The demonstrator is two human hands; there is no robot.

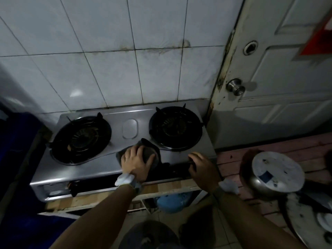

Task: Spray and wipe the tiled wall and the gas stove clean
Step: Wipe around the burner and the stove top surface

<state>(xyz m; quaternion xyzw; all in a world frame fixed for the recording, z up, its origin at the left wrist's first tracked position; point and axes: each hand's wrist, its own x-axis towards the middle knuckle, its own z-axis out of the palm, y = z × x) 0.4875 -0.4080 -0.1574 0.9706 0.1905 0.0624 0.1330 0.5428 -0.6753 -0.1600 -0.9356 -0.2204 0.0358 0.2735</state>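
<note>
Stove-wiping step in hand. Left hand (136, 161) spread flat, pressing a dark grey cloth (150, 152) on the brushed steel two-burner gas stove (79, 169), between the burners near the front edge. Right hand (202, 165) curled over the stove's front right edge, likely steadying it. Next move probably calls for sweeping around the burner rings. White tiled wall (111, 72) behind shows brown-stained grout.

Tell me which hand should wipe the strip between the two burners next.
Left. The left hand already presses the cloth flat on the stove, just below that strip. The right hand holds no cloth and rests on the stove's front edge, probably steadying it.
</note>
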